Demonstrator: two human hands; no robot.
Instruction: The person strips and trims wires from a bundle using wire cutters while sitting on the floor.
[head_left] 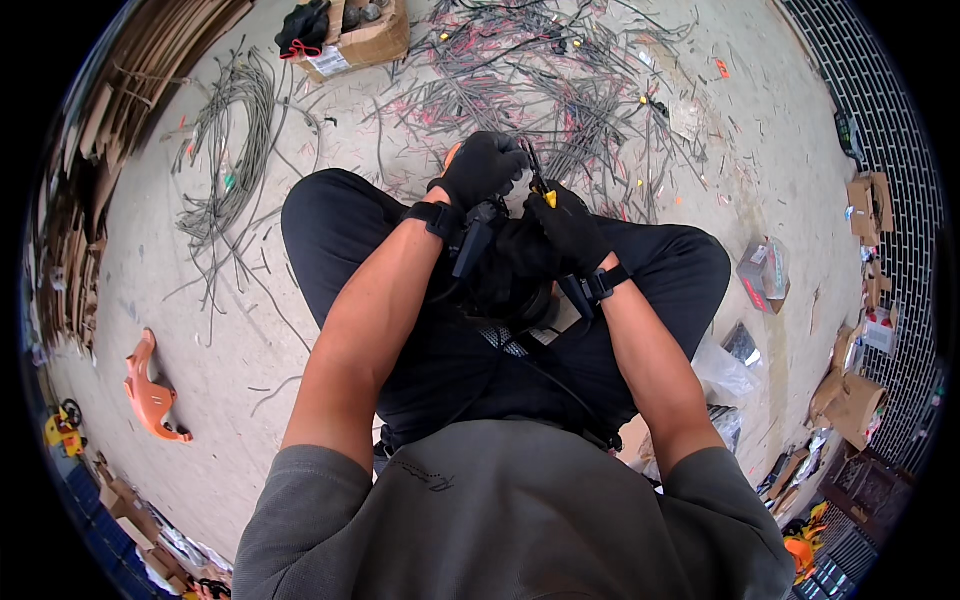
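Note:
I sit cross-legged, both hands in black gloves over my lap. My left hand (480, 168) is closed, its fingertips near the jaws of the tool; what it pinches is too small to make out. My right hand (568, 225) grips a dark-jawed hand tool with yellow handles (549, 197), its jaws pointing up toward my left fingers. An orange object (451, 155) peeks from behind my left hand. Dark devices are strapped at both wrists.
Cut grey and red wires (520, 90) litter the floor ahead, beside a cardboard box (365, 40). A coil of cable (225, 160) and an orange plastic piece (145, 390) lie left. Stacked flattened cardboard lines the left; boxes (868, 210) and plastic bags lie right.

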